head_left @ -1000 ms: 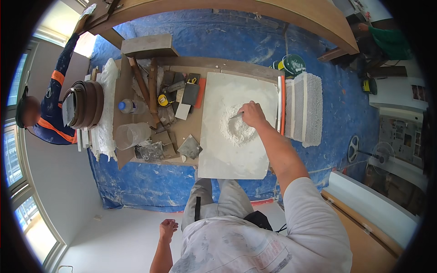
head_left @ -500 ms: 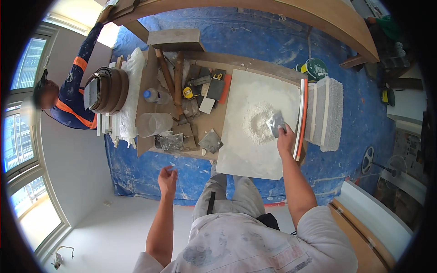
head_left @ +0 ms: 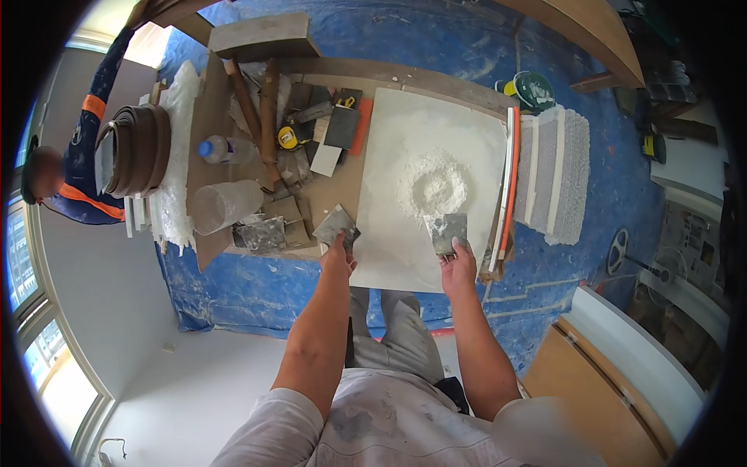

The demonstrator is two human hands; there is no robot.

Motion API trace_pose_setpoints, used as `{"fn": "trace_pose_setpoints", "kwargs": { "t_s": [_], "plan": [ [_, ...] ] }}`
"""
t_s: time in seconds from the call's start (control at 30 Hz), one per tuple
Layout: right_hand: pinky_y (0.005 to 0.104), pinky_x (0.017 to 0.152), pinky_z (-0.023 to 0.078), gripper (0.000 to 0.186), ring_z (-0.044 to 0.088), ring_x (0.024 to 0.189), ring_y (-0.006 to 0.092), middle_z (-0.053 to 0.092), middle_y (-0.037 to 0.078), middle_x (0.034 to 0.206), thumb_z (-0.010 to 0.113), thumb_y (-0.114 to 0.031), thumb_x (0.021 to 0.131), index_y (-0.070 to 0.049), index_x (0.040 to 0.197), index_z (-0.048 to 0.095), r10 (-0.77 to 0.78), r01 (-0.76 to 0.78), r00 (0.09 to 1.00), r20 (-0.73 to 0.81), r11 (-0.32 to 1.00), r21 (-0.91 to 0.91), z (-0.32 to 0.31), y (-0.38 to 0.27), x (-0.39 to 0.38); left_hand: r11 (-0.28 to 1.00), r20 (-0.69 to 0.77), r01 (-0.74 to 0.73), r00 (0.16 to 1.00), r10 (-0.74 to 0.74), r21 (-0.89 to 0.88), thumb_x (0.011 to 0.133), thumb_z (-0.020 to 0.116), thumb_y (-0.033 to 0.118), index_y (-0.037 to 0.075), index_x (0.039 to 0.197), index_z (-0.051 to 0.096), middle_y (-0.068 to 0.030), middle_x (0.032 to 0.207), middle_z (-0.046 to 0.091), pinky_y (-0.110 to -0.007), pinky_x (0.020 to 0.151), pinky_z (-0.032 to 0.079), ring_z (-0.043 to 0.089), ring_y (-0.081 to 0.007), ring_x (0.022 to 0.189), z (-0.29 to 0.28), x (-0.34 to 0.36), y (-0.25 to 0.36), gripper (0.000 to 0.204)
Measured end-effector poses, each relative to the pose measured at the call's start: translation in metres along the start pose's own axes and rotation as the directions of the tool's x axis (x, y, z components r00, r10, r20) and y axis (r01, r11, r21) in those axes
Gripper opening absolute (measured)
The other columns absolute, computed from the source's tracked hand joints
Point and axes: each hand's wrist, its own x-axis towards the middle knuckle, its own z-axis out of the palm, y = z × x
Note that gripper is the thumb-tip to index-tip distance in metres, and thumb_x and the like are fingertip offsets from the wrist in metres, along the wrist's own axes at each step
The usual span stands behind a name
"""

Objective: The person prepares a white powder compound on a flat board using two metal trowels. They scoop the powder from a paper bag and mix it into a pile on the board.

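My right hand (head_left: 459, 266) grips a square, flat metal scraper (head_left: 449, 232) smeared with white, thumb on top. Its far edge is close to a ring-shaped heap of white powder (head_left: 437, 187), hollowed in the middle, on a pale board (head_left: 389, 253). To the left, my left hand (head_left: 340, 253) has closed on the near corner of a second square scraper (head_left: 333, 222), its thumb over the top. That scraper lies beside the board's left edge; fingers beneath it are partly hidden.
Left of the board are a yellow tape measure (head_left: 288, 138), a water bottle (head_left: 226, 149), a clear plastic container (head_left: 226, 206) and cardboard tubes (head_left: 268, 117). An orange-edged strip (head_left: 510, 187) borders the right. A co-worker (head_left: 85, 175) stands far left; a green bucket (head_left: 535, 91) sits beyond.
My left hand has reached forward from empty air to the second scraper and closed on it. My right hand has drawn its scraper back from the powder, toward me. The view has shifted slightly.
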Motion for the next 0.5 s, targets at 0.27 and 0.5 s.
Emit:
{"fn": "trace_pose_setpoints", "kwargs": {
  "t_s": [0.27,0.5],
  "plan": [
    [0.0318,0.079,0.049,0.021,0.061,0.095,0.0124,0.064,0.002,0.109,0.06,-0.015,0.099,-0.01,0.119,0.057,-0.069,0.069,0.998,0.012,0.997,0.022,-0.003,-0.013,0.016,0.696,0.3,-0.658,0.628,0.718,-0.287,0.089,0.076,0.015,0.008,0.101,0.057,-0.0007,0.086,0.063,-0.035,0.066,0.053,0.061,-0.0135,0.074,-0.034,-0.057,-0.008,0.023],
    [0.0286,0.077,0.052,0.033,0.062,0.09,0.0113,0.066,0.003,0.108,0.058,-0.015,0.1,-0.003,0.131,0.058,-0.212,0.209,0.977,-0.013,0.969,-0.131,0.023,-0.045,0.004,0.281,0.653,-0.952,0.29,0.7,0.122,0.09,0.069,0.008,0.002,0.113,0.068,-0.0064,0.095,0.069,-0.031,0.071,0.054,0.067,-0.0171,0.08,0.009,-0.194,-0.027,0.024]
  ]
}}
